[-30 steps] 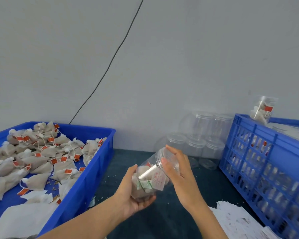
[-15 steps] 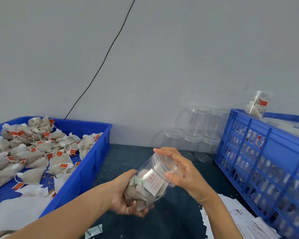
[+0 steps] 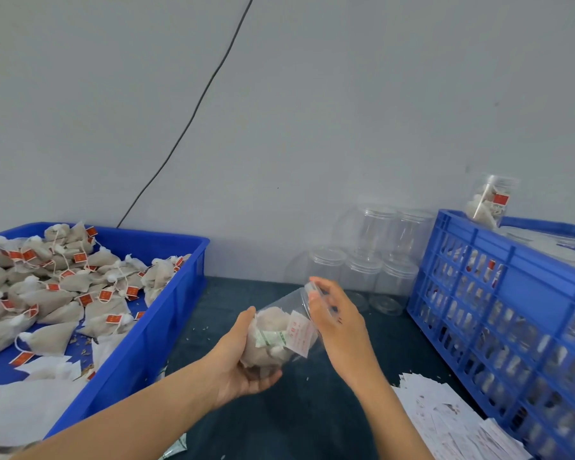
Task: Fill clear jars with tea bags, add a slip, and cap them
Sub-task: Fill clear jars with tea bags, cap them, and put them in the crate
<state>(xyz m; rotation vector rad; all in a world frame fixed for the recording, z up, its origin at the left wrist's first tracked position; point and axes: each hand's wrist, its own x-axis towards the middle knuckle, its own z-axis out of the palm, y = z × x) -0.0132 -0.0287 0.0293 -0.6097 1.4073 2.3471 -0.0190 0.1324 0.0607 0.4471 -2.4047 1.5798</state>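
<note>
Left hand (image 3: 238, 363) cupping the base of a clear round plastic jar (image 3: 281, 330), tilted, stuffed with pale tea bags plus a white printed slip (image 3: 298, 333) against the wall. Right hand (image 3: 337, 323) curled round the clear screw lid (image 3: 311, 288) at the mouth. Held over the dark bench (image 3: 279, 410) mid-front, between the blue plastic tray (image 3: 153, 330) at the left edge and blue slatted crate (image 3: 498, 310) at the right. Empty capped jars (image 3: 362, 270) along the back edge.

Clear glossy plastic jar (image 3: 281, 330), paper slip (image 3: 300, 333), matt blue plastic bin (image 3: 166, 313).
</note>
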